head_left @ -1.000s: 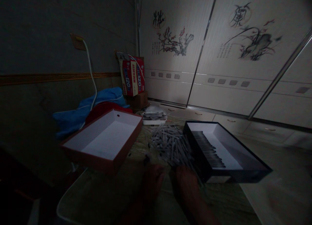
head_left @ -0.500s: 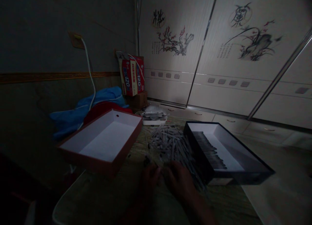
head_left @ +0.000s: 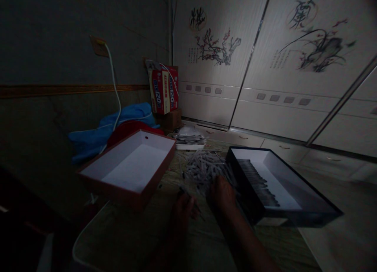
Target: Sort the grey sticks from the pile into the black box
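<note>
My left hand (head_left: 183,210) is closed on a thin dark pen-like piece, near the table's front. Farther forward, my right hand (head_left: 223,191) has its fingers pressed together at the near edge of a pile of pale, slender pen-like parts (head_left: 203,164); whatever is between those fingers is hidden. Right of the pile stands a dark-rimmed box (head_left: 306,189) with a row of dark-tipped pens (head_left: 257,181) along its left side. On the left is a reddish box (head_left: 132,162) with a white inside and nothing in it.
A white tray (head_left: 190,146) of similar parts sits behind the pile. Blue cloth (head_left: 126,115), red cartons (head_left: 165,89) and a white cable (head_left: 113,75) are at the back left. Pale sliding doors (head_left: 215,107) stand behind the table (head_left: 206,244).
My right hand has moved forward, away from my left hand, to the pile. My left hand stays near the front with the dark piece. The view has shifted slightly.
</note>
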Demonstrator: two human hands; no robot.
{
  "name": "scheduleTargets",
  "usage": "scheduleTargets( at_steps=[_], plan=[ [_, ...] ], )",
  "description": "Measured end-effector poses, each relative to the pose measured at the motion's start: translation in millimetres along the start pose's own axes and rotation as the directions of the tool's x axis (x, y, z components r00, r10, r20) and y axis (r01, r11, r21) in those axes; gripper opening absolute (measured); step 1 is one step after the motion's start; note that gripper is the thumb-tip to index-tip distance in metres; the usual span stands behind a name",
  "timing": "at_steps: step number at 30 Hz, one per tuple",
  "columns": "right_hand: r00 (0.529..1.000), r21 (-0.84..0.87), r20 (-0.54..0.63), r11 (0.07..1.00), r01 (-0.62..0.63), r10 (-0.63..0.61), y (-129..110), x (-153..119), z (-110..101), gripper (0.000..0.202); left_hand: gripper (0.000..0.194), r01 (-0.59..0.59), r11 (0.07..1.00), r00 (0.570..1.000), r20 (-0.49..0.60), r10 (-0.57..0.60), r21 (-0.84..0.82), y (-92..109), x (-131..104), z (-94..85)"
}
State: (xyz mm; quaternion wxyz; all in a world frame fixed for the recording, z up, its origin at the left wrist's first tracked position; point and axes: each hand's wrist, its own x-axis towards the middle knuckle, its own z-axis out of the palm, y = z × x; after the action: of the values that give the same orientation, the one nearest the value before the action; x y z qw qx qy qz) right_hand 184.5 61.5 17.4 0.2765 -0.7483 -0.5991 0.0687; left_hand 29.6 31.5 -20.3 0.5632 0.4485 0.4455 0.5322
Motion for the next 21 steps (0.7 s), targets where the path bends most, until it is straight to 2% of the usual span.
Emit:
scheduleTargets(
  at_steps=[3,7,8,11,13,15,18,21],
  plan=[
    [0.997,0.167,0.041,0.985,0.055,-0.062,6,-13,-7,0.019,0.034,0.003,1.0,1.0,0.018,-0.003,-0.011,0,1,-0.9],
    [0.977,0.409,0.111,0.905,0.121,-0.181,6,-52,-4,0.031,0.034,-0.006,1.0,0.997,0.074,0.006,0.009,1,1,0.1],
    [0.973,0.492,0.139,0.865,0.095,-0.185,6,-62,0,0.033,0.034,0.001,1.0,0.995,0.099,-0.002,0.011,1,0,0.8],
    [0.942,0.752,0.301,0.644,-0.139,-0.148,4,-84,13,0.038,0.033,0.045,0.998,0.988,0.144,-0.049,0.032,5,-1,2.7],
    [0.918,0.805,0.375,0.536,-0.252,-0.131,4,-90,19,0.041,0.031,0.055,0.996,0.989,0.137,-0.064,0.066,7,-2,2.8],
    [0.914,0.825,0.384,0.493,-0.277,-0.13,6,-92,23,0.041,0.025,0.044,0.996,0.99,0.132,-0.054,0.08,8,-2,1.4],
    [0.917,0.837,0.374,0.478,-0.267,-0.142,5,-94,25,0.038,0.02,0.051,0.998,0.988,0.143,-0.054,0.028,4,-1,-1.9],
    [0.923,0.834,0.347,0.505,-0.223,-0.166,3,-97,23,0.036,0.022,0.087,0.996,0.985,0.154,-0.083,-0.014,2,-1,-5.3]
  ],
)
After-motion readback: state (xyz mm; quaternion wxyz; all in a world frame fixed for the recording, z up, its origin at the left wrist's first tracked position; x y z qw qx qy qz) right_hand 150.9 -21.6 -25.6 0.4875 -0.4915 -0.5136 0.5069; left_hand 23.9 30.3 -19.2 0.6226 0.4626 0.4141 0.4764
